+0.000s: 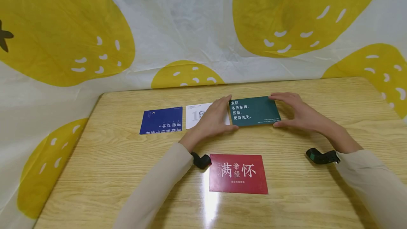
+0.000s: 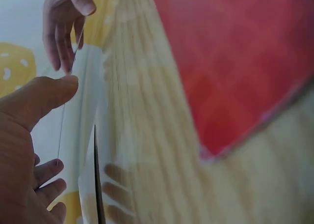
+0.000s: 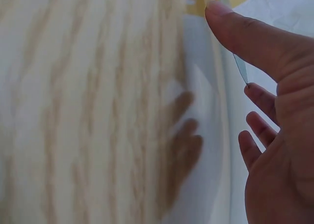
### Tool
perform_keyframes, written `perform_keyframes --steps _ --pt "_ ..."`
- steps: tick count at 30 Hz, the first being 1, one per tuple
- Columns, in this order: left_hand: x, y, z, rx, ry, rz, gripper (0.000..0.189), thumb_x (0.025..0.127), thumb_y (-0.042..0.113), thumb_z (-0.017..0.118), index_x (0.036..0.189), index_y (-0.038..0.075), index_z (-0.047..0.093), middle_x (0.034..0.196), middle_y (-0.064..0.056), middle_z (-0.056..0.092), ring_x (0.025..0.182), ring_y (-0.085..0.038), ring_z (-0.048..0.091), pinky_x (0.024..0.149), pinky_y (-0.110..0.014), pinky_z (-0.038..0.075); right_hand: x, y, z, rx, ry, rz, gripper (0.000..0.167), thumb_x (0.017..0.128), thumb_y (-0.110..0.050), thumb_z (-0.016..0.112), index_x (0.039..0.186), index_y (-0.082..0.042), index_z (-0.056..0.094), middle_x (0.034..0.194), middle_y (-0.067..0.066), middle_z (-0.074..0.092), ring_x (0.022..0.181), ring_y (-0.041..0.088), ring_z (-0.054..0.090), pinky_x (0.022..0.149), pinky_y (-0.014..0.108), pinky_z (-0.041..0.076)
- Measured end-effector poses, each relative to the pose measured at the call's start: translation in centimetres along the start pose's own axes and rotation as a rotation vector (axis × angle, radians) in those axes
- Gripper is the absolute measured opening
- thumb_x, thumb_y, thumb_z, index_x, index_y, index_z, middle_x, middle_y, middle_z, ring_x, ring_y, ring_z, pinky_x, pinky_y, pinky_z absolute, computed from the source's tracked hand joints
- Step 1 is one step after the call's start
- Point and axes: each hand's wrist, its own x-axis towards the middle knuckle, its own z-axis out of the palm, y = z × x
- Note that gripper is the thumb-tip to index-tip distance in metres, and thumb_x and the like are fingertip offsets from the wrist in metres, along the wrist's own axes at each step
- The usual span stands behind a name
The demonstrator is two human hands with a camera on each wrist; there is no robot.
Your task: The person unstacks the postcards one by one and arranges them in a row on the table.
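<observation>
A dark green card (image 1: 255, 110) with white Chinese characters is held between both hands at the back of the table. My left hand (image 1: 216, 117) grips its left side, forefinger near the top corner and thumb near the bottom one. At the opposite side, my right hand (image 1: 295, 112) grips the card the same way. Edge-on in the right wrist view, the green card (image 3: 239, 67) shows as a thin strip by the right thumb (image 3: 255, 37). A white card (image 1: 192, 118) with grey print lies partly hidden under the left hand.
Left of the white card lies a blue card (image 1: 162, 119) with white writing. Nearer the front, a red card (image 1: 238, 174) lies on the wooden table (image 1: 105, 172), below the hands. Behind the table hangs a white cloth (image 1: 184, 27) with yellow fruit shapes.
</observation>
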Motion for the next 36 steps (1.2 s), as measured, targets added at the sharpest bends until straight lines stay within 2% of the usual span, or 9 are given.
perform_keyframes --steps 6,10,21,30,36 --pt "0.4 -0.6 0.3 -0.007 -0.01 -0.015 0.105 0.074 0.046 0.078 0.152 0.005 0.019 0.152 -0.012 0.031 0.14 -0.023 0.026 0.115 -0.025 0.013 0.3 0.5 0.4 0.012 -0.024 0.053 0.082 0.069 -0.019 0.087 0.139 -0.006 0.047 0.143 0.017 0.041 0.131 0.039 0.027 0.103 0.062 0.023" --pt "0.7 -0.9 0.5 -0.009 -0.018 -0.029 0.106 0.074 0.047 0.078 0.152 0.006 0.019 0.152 -0.011 0.031 0.14 -0.024 0.025 0.115 -0.025 0.01 0.5 0.9 0.4 0.012 -0.044 0.055 0.081 0.071 -0.02 0.086 0.14 -0.005 0.046 0.142 0.019 0.04 0.13 0.041 0.027 0.102 0.062 0.022" --pt "1.1 -1.5 0.5 0.035 -0.076 -0.035 0.105 0.076 0.049 0.076 0.152 0.006 0.018 0.154 -0.009 0.028 0.142 -0.022 0.021 0.116 -0.027 0.005 0.7 1.4 0.5 0.034 -0.1 0.152 0.081 0.074 -0.027 0.084 0.142 -0.01 0.044 0.146 0.015 0.035 0.132 0.039 0.021 0.102 0.065 0.02" --pt "1.2 -1.7 0.3 0.064 -0.101 -0.023 0.104 0.077 0.05 0.075 0.152 0.007 0.017 0.153 -0.009 0.029 0.142 -0.023 0.021 0.117 -0.035 0.007 0.8 1.8 0.7 0.02 -0.095 0.138 0.081 0.073 -0.028 0.084 0.141 -0.009 0.045 0.146 0.014 0.036 0.133 0.039 0.021 0.102 0.064 0.019" --pt "1.2 -1.8 0.3 0.071 -0.116 -0.017 0.105 0.078 0.051 0.074 0.153 0.007 0.015 0.154 -0.009 0.027 0.143 -0.023 0.018 0.117 -0.035 0.006 0.8 1.9 0.7 0.019 -0.09 0.132 0.081 0.072 -0.028 0.085 0.141 -0.009 0.046 0.146 0.014 0.037 0.134 0.039 0.021 0.103 0.064 0.019"
